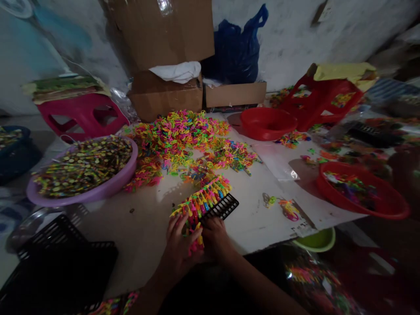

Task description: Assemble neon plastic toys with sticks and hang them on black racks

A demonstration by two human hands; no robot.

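Note:
A black slotted rack (226, 206) lies at a slant on the table before me, with rows of small bright plastic pieces (210, 192) standing in its slots. My left hand (177, 240) grips the near left side of the rack, its fingers curled over the pieces there. Against the rack's near right edge, my right hand (215, 236) has its fingers closed; what they pinch is hidden. Behind the rack spreads a large heap of loose yellow, pink, green and orange plastic pieces (183, 131).
A purple basin (131, 170) full of small pieces stands left. Black crates (62, 258) sit at the lower left. To the right are red basins (267, 124) and a red stool (318, 98); cardboard boxes (164, 35) and a blue bag (236, 52) stand behind.

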